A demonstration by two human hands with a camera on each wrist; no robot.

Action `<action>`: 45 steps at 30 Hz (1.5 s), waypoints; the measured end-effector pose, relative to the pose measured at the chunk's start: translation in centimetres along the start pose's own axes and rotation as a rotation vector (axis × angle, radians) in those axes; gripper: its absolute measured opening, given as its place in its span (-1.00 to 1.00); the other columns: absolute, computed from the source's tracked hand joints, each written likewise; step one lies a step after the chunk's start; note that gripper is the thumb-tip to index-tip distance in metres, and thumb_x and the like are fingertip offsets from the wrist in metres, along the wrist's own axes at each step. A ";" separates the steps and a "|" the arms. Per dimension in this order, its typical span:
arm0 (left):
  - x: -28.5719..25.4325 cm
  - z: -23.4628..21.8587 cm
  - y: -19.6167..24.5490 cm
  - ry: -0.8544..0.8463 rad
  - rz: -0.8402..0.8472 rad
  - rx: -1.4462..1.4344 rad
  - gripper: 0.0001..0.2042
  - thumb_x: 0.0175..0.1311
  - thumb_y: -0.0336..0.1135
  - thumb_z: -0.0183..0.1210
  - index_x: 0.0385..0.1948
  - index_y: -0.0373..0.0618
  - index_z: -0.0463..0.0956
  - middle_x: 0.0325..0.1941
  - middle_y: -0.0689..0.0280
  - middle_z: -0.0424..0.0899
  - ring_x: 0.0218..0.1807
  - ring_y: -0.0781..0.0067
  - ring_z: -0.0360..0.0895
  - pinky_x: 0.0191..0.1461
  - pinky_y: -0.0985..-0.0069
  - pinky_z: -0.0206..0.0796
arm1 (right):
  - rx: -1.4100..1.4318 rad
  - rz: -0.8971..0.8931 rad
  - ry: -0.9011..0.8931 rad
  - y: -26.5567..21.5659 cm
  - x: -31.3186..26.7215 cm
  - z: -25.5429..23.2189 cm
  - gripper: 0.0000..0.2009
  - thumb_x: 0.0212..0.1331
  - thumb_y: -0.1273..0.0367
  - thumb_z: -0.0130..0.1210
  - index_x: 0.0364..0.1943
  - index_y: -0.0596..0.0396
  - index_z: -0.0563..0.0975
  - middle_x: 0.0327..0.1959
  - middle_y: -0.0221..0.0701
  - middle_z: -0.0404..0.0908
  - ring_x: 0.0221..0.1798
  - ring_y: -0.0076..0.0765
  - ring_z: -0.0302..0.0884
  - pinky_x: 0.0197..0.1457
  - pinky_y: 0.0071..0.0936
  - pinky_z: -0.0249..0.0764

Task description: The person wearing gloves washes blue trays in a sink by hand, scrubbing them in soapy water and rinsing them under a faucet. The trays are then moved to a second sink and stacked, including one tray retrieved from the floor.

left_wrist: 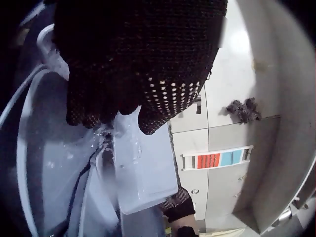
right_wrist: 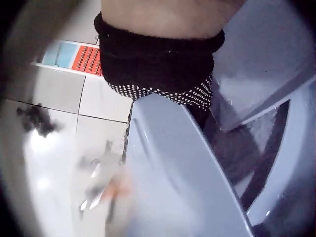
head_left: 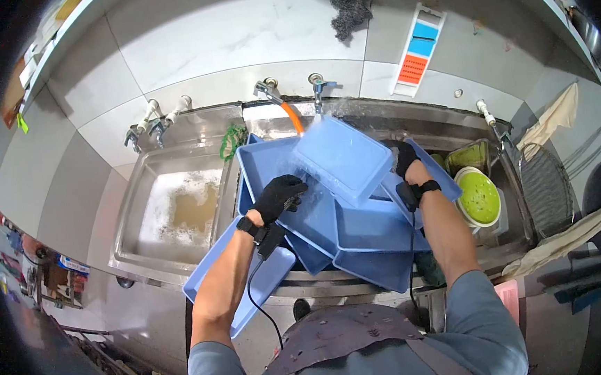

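Note:
My right hand (head_left: 403, 158), in a black dotted glove, grips the side of a light-blue plastic tray (head_left: 348, 157). That tray is tilted, its underside facing up, beneath the tap (head_left: 318, 89), and water sprays off its far end. In the right wrist view the tray's wall (right_wrist: 173, 168) runs down from the gloved palm. My left hand (head_left: 279, 197), also gloved, is beside the tray's near left edge, over other blue trays (head_left: 313, 221). Its fingers (left_wrist: 81, 106) hang loosely bent in the left wrist view, holding nothing that shows.
Several blue trays lie piled across the sink, one (head_left: 259, 288) jutting past the front edge. Foamy water fills the left basin (head_left: 176, 203). A green strainer in a white tub (head_left: 479, 199) stands right. An orange hose (head_left: 292, 118) hangs from another tap; a grater (head_left: 418, 50) leans on the wall.

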State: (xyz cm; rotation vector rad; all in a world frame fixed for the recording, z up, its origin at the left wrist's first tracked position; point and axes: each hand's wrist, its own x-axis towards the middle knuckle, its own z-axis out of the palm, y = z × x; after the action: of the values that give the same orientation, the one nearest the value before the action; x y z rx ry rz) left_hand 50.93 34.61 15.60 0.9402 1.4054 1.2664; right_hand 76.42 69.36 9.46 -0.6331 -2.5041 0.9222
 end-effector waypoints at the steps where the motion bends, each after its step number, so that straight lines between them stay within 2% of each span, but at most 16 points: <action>1: 0.2 -0.5 -0.4 -0.005 -0.003 0.000 -0.64 0.22 -0.11 0.24 -0.14 -0.25 0.57 -0.33 0.24 0.63 -0.41 0.46 0.58 -0.30 0.48 0.49 | -0.043 -0.037 0.076 -1.5 -1.8 -1.0 -0.67 -0.04 0.32 0.21 -0.10 0.00 0.61 -0.12 -0.17 0.66 -0.05 0.00 0.61 0.02 -0.23 0.51; 3: 0.9 -1.5 -1.5 -0.013 0.336 0.790 -0.62 0.20 -0.08 0.22 -0.18 -0.26 0.60 -0.27 0.11 0.68 -0.33 0.27 0.63 -0.16 0.40 0.49 | -0.443 -0.215 0.131 -5.3 -4.3 -4.3 -0.64 0.08 0.41 0.17 0.02 0.10 0.58 -0.04 -0.28 0.67 -0.01 -0.25 0.61 0.08 -0.37 0.48; 6: -0.4 -0.2 1.5 0.098 0.396 0.970 -0.62 0.18 -0.06 0.20 -0.21 -0.25 0.62 -0.20 0.02 0.68 -0.20 0.09 0.64 -0.01 0.33 0.45 | -0.299 -0.266 0.172 -4.1 -5.5 -7.4 -0.60 -0.01 0.34 0.22 0.00 0.06 0.59 -0.05 -0.16 0.66 0.00 -0.16 0.61 0.06 -0.29 0.50; 10: 0.0 0.7 4.0 0.050 0.256 0.850 -0.61 0.17 -0.05 0.22 -0.20 -0.24 0.62 -0.16 0.04 0.68 -0.13 0.03 0.62 0.04 0.32 0.42 | 0.796 0.209 0.015 -10.2 -7.9 -10.8 -0.56 0.09 0.29 0.23 0.08 0.15 0.55 0.08 -0.33 0.61 0.10 -0.40 0.51 0.20 -0.38 0.41; 12: 1.0 1.0 3.8 0.007 0.303 0.820 -0.59 0.20 0.00 0.21 -0.21 -0.23 0.60 -0.20 0.07 0.69 -0.18 0.05 0.64 -0.06 0.21 0.47 | 0.547 0.100 0.010 -13.7 -8.5 -11.1 -0.54 0.09 0.28 0.23 0.10 0.14 0.53 0.10 -0.25 0.59 0.11 -0.33 0.52 0.23 -0.39 0.39; 14: 1.5 2.5 4.2 0.040 -0.081 0.114 -0.55 0.25 0.09 0.18 -0.20 -0.20 0.57 -0.23 0.10 0.66 -0.25 0.04 0.64 -0.22 0.11 0.51 | -0.006 -0.122 0.025 -15.6 -9.4 -9.9 -0.53 0.13 0.29 0.18 0.16 0.11 0.48 0.11 -0.11 0.56 0.12 -0.20 0.52 0.21 -0.37 0.39; 15: 2.1 2.6 3.9 0.004 -0.153 -0.090 -0.40 0.18 0.17 0.23 0.09 -0.13 0.42 -0.15 0.05 0.60 -0.34 0.23 0.62 -0.31 0.23 0.57 | -0.096 -0.186 0.001 -17.4 -10.5 -8.7 -0.54 0.16 0.32 0.14 0.18 0.09 0.47 0.04 -0.09 0.58 0.07 -0.14 0.53 0.15 -0.33 0.41; 18: 1.1 4.3 6.3 0.084 -0.310 -0.659 -0.35 0.12 0.12 0.31 0.12 -0.15 0.38 -0.11 0.04 0.60 -0.27 0.12 0.65 -0.27 0.13 0.58 | -0.597 -0.387 -0.151 -22.4 -12.5 -5.8 -0.56 0.11 0.45 0.15 0.15 0.04 0.48 -0.16 -0.21 0.62 -0.11 -0.11 0.53 0.00 -0.22 0.43; 19: 0.8 4.3 4.2 0.092 0.054 -0.553 -0.46 0.09 0.20 0.30 -0.17 -0.14 0.57 -0.21 0.04 0.67 -0.27 0.08 0.68 -0.21 0.16 0.57 | -0.608 -0.516 -0.113 -21.6 -12.7 -4.7 -0.54 0.07 0.46 0.13 0.15 0.01 0.47 -0.28 -0.28 0.59 -0.21 -0.10 0.50 -0.09 -0.15 0.40; 20: 1.1 3.5 3.0 0.093 0.056 -0.550 -0.46 0.09 0.20 0.30 -0.17 -0.14 0.57 -0.21 0.04 0.67 -0.27 0.08 0.68 -0.21 0.16 0.57 | -0.608 -0.518 -0.110 -20.9 -12.7 -4.2 -0.54 0.07 0.46 0.13 0.15 0.01 0.47 -0.28 -0.28 0.59 -0.21 -0.10 0.50 -0.09 -0.15 0.40; 22: 2.2 1.2 0.8 0.141 0.598 0.864 -0.46 -0.03 0.18 0.38 -0.28 -0.17 0.63 -0.35 0.05 0.70 -0.25 0.02 0.69 -0.14 0.24 0.55 | -0.782 -0.584 -0.160 -19.2 -12.7 -3.7 -0.54 0.08 0.46 0.11 0.15 0.02 0.47 -0.25 -0.27 0.60 -0.17 -0.11 0.50 -0.03 -0.18 0.40; 23: 3.5 0.2 -1.9 0.367 0.743 1.077 -0.47 -0.12 0.16 0.43 -0.39 -0.21 0.64 -0.48 0.08 0.69 -0.29 0.00 0.67 -0.15 0.29 0.53 | -0.795 -0.515 -0.198 -17.3 -12.2 -3.7 -0.51 0.05 0.41 0.15 0.16 0.01 0.46 -0.10 -0.22 0.58 -0.03 -0.08 0.50 0.10 -0.17 0.38; 36: 10.5 -2.4 -9.2 0.512 0.569 1.480 -0.61 -0.07 0.03 0.38 -0.62 -0.17 0.61 -0.59 0.09 0.61 -0.28 -0.05 0.55 -0.17 0.14 0.39 | -0.568 0.112 0.024 -4.8 -20.0 -7.1 -0.50 0.12 0.23 0.18 0.17 0.05 0.43 0.27 -0.12 0.39 0.35 -0.02 0.29 0.41 -0.17 0.21; 42: 8.8 -0.5 -8.5 0.640 0.501 1.389 -0.72 0.06 -0.15 0.28 -0.60 -0.23 0.59 -0.36 -0.06 0.59 -0.29 -0.10 0.53 -0.12 0.11 0.38 | -0.502 0.184 -0.031 -4.7 -21.3 -7.1 -0.54 0.13 0.20 0.16 0.13 0.04 0.47 0.24 -0.12 0.42 0.33 -0.02 0.31 0.37 -0.17 0.25; 44: 9.5 -1.4 -10.5 0.574 0.435 0.046 -0.78 0.03 -0.27 0.28 -0.55 -0.28 0.58 -0.25 -0.14 0.55 -0.26 -0.13 0.53 -0.09 0.12 0.43 | -0.543 0.087 -0.022 -4.0 -21.2 -7.2 -0.56 0.14 0.18 0.15 0.10 0.03 0.50 0.23 -0.14 0.43 0.31 -0.03 0.33 0.36 -0.17 0.27; 45: 8.2 -1.3 -10.0 0.584 0.431 0.047 -0.78 0.03 -0.27 0.28 -0.55 -0.28 0.58 -0.25 -0.14 0.55 -0.26 -0.13 0.53 -0.09 0.12 0.43 | -0.539 0.081 -0.029 -3.7 -21.0 -7.2 -0.56 0.14 0.18 0.15 0.10 0.03 0.50 0.23 -0.14 0.43 0.31 -0.03 0.33 0.36 -0.17 0.27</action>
State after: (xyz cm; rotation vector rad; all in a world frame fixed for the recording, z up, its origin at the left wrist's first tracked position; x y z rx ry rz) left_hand 48.50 40.70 4.34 0.9816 1.7339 1.9509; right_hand 96.17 59.20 12.70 -0.8895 -2.7814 0.2660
